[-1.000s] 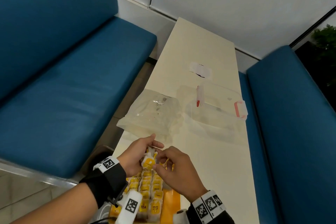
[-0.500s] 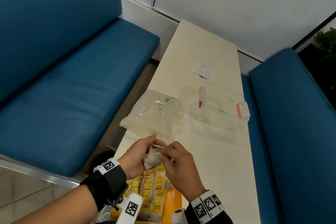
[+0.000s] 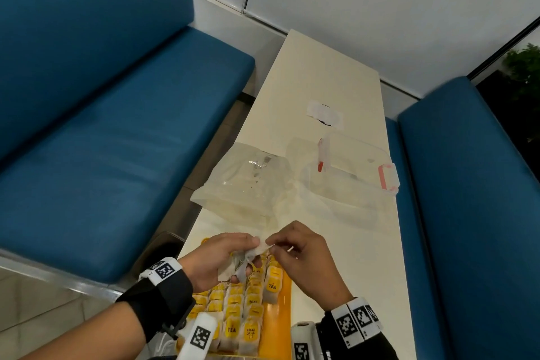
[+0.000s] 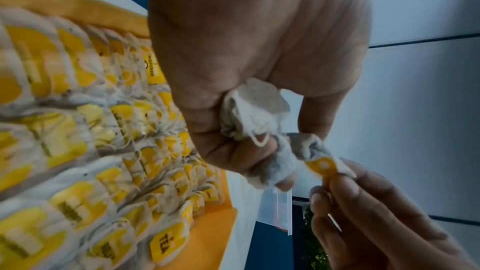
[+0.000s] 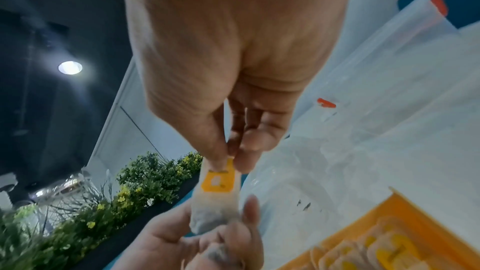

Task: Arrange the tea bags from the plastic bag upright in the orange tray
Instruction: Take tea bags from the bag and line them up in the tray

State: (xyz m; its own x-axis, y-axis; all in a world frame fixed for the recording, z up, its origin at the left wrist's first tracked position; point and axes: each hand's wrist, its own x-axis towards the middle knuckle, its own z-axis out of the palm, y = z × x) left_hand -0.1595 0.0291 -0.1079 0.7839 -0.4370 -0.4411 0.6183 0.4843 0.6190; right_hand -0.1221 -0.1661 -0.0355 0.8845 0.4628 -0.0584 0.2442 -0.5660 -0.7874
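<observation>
Both hands hold tea bags just above the far end of the orange tray (image 3: pixel 285 318). My left hand (image 3: pixel 222 257) grips a small bunch of crumpled tea bags (image 4: pixel 255 118) in its curled fingers. My right hand (image 3: pixel 295 254) pinches the top of one tea bag (image 5: pixel 217 194) by its yellow tag (image 4: pixel 322 166), between thumb and fingertips. That bag stretches between the two hands. The tray holds several rows of upright tea bags (image 3: pixel 236 313) with yellow labels. The clear plastic bag (image 3: pixel 245 184) lies flat and crumpled on the table beyond the hands.
A clear plastic box with red clips (image 3: pixel 353 181) sits on the cream table (image 3: pixel 321 82) behind the bag. A white taped patch (image 3: pixel 324 112) lies farther back. Blue benches (image 3: pixel 117 140) flank the narrow table on both sides.
The hands have drawn slightly apart. The right hand has pulled one tea bag out sideways from the bunch in the left hand. The camera view has shifted a little.
</observation>
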